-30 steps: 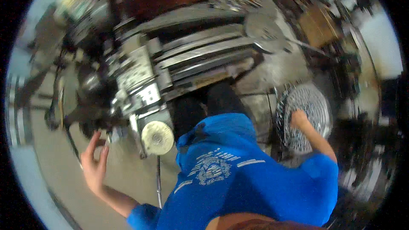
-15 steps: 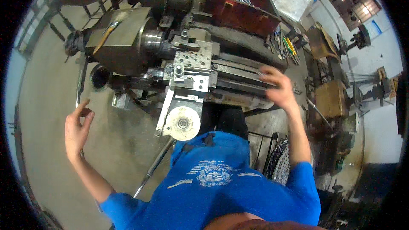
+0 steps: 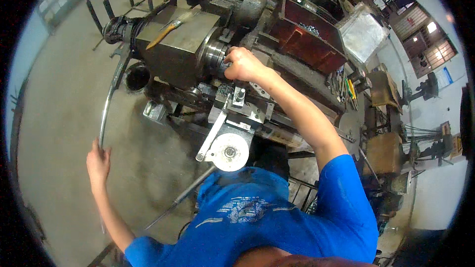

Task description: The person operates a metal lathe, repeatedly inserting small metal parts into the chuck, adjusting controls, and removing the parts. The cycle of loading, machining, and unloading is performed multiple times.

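Observation:
My left hand (image 3: 98,162) is closed around a long metal lever (image 3: 110,96) that runs up to the left end of the lathe's headstock (image 3: 170,44). My right arm reaches across the machine. My right hand (image 3: 241,64) is at the round steel chuck (image 3: 216,57), its fingers curled together at the chuck's face. What the fingertips hold there is hidden. Just below this hand stands the tool post with its bolt (image 3: 239,94). Nearer to me are a pale round dial (image 3: 229,152) and a flat crank handle (image 3: 213,136).
A wooden-handled brush (image 3: 166,33) lies on the headstock. Behind the bed sits a dark red box (image 3: 309,44) with small metal parts inside. Several hand tools (image 3: 346,89) lie at the bed's right. An electric motor (image 3: 235,6) stands behind the headstock.
My right hand has moved left from above the bed to the chuck. My left hand has lowered and taken hold of the long lever. The view has shifted, so the machine appears farther right.

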A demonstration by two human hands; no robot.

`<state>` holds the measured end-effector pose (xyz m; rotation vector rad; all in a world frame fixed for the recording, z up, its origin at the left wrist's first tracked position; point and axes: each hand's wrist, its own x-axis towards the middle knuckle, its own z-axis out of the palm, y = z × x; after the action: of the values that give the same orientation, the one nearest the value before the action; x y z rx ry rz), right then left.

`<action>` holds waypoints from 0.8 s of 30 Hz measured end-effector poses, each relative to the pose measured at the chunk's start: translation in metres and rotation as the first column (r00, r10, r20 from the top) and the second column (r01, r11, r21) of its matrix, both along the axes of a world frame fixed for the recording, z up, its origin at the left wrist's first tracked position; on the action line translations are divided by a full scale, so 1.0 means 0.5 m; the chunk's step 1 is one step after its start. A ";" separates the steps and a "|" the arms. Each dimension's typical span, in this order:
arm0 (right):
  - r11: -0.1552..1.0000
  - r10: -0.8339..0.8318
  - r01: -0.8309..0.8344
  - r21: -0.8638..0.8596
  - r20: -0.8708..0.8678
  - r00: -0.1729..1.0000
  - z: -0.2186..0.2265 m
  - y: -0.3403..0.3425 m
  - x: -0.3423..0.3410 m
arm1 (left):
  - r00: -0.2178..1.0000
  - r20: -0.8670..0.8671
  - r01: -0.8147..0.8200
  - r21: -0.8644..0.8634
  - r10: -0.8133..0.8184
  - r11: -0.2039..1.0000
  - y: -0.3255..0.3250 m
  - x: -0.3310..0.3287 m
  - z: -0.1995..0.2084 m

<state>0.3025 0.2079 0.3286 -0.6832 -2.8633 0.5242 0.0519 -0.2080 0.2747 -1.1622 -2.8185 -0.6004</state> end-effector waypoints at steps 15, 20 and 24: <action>0.996 -0.093 0.092 -0.015 -0.169 0.981 0.012 0.022 -0.028 | 0.977 -0.204 -0.108 -0.209 0.064 0.972 0.023 -0.076 -0.022; 1.000 -0.005 0.004 -0.006 -0.185 0.983 0.040 0.017 -0.044 | 0.844 -0.534 -0.252 -0.308 0.053 0.917 -0.039 -0.390 -0.039; 0.993 -0.118 0.115 -0.027 -0.167 0.979 0.036 0.021 -0.045 | 0.834 -0.392 -0.525 -0.349 0.388 0.776 0.030 -0.452 -0.028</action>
<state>0.2800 0.2185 0.3468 -0.7650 -2.6470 0.5614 -0.1742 -0.1932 0.2606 -0.4642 -2.8627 0.2553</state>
